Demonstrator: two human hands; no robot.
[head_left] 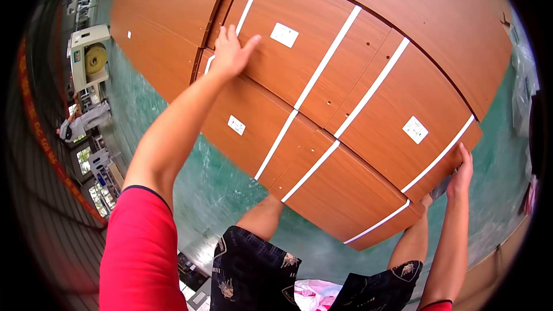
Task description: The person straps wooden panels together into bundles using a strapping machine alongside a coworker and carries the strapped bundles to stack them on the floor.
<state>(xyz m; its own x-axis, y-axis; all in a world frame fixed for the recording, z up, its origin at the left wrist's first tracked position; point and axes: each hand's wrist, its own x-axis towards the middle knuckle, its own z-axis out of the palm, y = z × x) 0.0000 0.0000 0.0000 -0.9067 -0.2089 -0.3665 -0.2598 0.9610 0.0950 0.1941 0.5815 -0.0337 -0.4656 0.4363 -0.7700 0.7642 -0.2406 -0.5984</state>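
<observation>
In front of me is a strapped bundle of brown wood-grain panels [311, 40], bound with white straps and carrying two white labels. My left hand [231, 53] rests on its left end near a strap, fingers stretched out and thumb spread. At the opposite end, my right hand [461, 174] holds the bundle's near right corner, with the thumb along the edge and most of the fingers hidden. A second strapped panel bundle [345, 193] lies against the near side of the first, above my legs. It bears a white label [236, 125].
Large brown panels [438, 0] lie beyond the bundle, and more panels [158, 8] extend at the left. The green floor [199, 178] shows around them. At far left stand a machine with a yellow roll [95, 59] and another person [86, 121]. Clear plastic sheeting [523, 75] hangs at the right.
</observation>
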